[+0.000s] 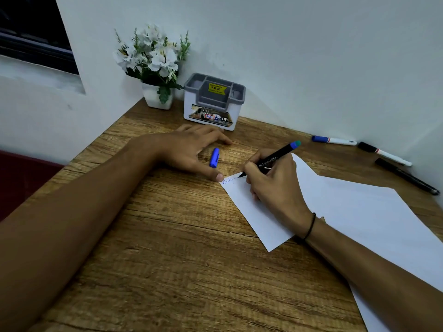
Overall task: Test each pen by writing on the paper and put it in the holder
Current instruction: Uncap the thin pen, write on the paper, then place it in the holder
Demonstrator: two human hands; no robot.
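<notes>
My right hand (275, 185) grips a black pen with a blue end (275, 159), its tip touching the top corner of the white paper (359, 212), where blue writing shows. My left hand (191, 149) lies flat on the wooden desk, fingers spread, its thumb pressing the paper's corner. The pen's blue cap (214, 157) lies on the desk under that hand's palm edge. The grey and white holder (214, 101) stands behind, against the wall, with no pens visible in it.
A blue-capped white marker (334, 140), a black-capped white marker (383, 153) and a black pen (406, 176) lie at the right by the wall. A white pot of artificial flowers (155, 68) stands in the corner left of the holder.
</notes>
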